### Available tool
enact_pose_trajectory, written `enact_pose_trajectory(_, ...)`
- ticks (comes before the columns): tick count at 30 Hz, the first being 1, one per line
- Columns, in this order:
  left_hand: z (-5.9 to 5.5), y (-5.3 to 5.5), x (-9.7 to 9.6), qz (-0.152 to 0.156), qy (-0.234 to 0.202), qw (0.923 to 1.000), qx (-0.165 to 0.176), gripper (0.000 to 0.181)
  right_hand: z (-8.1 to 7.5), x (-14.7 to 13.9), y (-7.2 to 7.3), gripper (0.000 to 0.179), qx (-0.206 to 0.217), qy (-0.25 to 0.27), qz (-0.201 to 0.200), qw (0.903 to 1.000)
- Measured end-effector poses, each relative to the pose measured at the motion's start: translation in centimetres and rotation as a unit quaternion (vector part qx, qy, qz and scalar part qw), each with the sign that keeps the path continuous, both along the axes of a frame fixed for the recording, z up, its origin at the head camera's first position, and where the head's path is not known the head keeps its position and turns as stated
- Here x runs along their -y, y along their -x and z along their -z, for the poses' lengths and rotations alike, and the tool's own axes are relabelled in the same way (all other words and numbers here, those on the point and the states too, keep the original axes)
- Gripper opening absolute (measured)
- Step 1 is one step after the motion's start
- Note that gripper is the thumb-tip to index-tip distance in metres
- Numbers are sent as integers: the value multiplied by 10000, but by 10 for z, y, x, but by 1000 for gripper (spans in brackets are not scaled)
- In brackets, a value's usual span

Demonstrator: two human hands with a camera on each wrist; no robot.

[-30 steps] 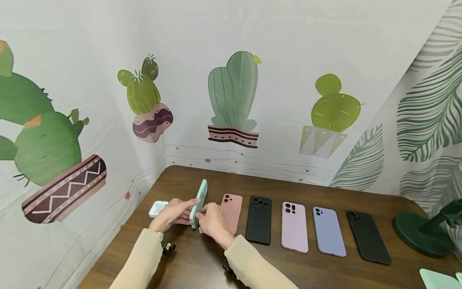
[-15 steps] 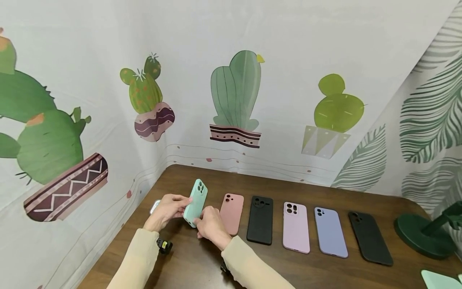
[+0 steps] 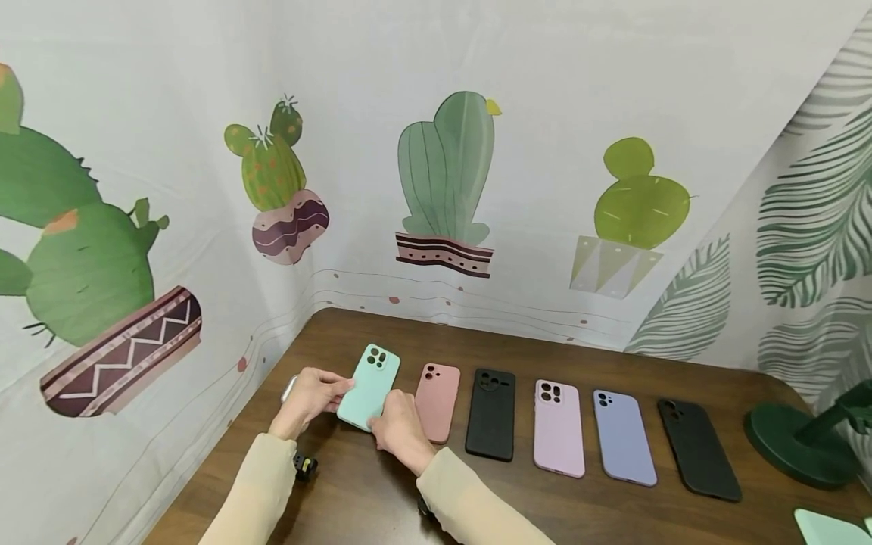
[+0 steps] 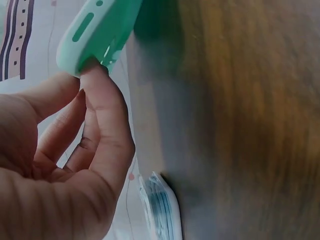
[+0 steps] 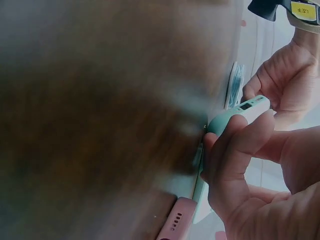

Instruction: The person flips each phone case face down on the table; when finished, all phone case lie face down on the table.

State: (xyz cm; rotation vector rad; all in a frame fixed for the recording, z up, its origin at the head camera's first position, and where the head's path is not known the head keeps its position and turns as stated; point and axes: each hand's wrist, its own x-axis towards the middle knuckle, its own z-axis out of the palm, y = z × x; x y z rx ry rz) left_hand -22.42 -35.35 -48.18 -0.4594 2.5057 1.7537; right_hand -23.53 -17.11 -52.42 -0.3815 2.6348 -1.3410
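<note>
A mint-green phone case (image 3: 369, 387), its camera cutouts toward the far end, is held back side up at the left of the table. My left hand (image 3: 309, 400) pinches its left long edge between thumb and fingers. At the near right corner, my right hand (image 3: 400, 428) grips the case. From the left wrist, the left fingers meet the rim of the mint case (image 4: 97, 37), whose hollow inside partly shows. The right wrist view shows the port-slot end of the case (image 5: 245, 108) between both hands. A pink phone case (image 3: 437, 403) lies just right of my right hand.
To the right lie a black case (image 3: 490, 415), a lilac case (image 3: 559, 428), a periwinkle case (image 3: 624, 437) and another black case (image 3: 699, 448). A dark green stand base (image 3: 798, 443) stands beyond. A flat white-and-blue item (image 4: 162, 207) is partly hidden behind my left hand.
The mint case has turned from nearly on edge to back side up, its lower end swinging left. My left hand has shifted slightly left with it; the right hand stays at the near corner.
</note>
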Motion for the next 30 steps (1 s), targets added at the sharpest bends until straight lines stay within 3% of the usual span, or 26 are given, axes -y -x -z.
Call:
enact_pose_trajectory(4, 3, -1, -3, -84, 385, 9992, -94, 24, 16, 4, 8, 29, -204, -248, 32, 9995)
enact_pose_trajectory(7, 5, -1, -6, -91, 977, 9951, -131, 19, 23, 5, 11, 32, -376, -542, 4, 9978)
enact_pose_trajectory(11, 5, -1, -9, -26, 1978, 9801, -190, 15, 23, 5, 12, 30, -527, -754, -3, 9958)
enact_pose_trajectory(15, 5, -1, -12, 20, 2726, 9611, -451, 11, 14, 3, 7, 27, -511, -601, 19, 9969)
enact_pose_trajectory(18, 14, 3, -9, 81, 3175, 9449, -797, 10, 7, 1, 2, 25, -533, -553, 19, 9970)
enact_pose_trajectory(20, 29, 11, -2, 126, 3389, 9354, -1001, 10, 0, -1, -2, 24, -497, -498, 10, 9975)
enact_pose_trajectory(22, 43, 18, 5, 182, 3494, 9306, -1075, 10, -9, -4, -6, 24, -487, -442, -9, 9978)
enact_pose_trajectory(25, 63, 29, 15, 219, 3572, 9279, -1046, 9, -23, -9, -12, 25, -313, -322, -27, 9990)
enact_pose_trajectory(30, 74, 37, 21, 235, 3548, 9307, -861, 6, -24, -9, -14, 25, -282, -512, 5, 9983)
